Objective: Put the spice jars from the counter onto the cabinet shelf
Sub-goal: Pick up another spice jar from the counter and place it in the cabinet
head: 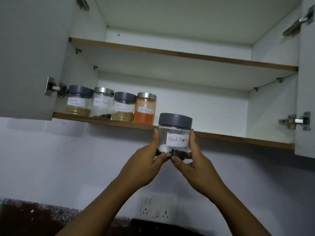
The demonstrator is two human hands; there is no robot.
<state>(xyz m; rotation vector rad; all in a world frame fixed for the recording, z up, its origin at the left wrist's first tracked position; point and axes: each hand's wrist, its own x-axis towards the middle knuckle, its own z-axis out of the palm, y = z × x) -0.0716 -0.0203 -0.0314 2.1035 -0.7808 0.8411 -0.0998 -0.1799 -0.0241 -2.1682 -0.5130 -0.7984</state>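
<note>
Clasping pepper jar (pixel 175 132): left hand (pixel 144 166), right hand (pixel 196 167)

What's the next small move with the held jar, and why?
Probably lift the Black Pepper jar slightly and ease it forward onto the lower shelf, right of the red chilli jar. The left hand and right hand grip it with its base below the shelf edge; room shows there.

Lower shelf (pixel 221 135), four labelled jars (pixel 109 104), seemingly spices, left.

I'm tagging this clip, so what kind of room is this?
Probably a home kitchen: labelled spice jars on a cabinet shelf, left hand and right hand holding a black pepper jar, speckled counter below.
</note>
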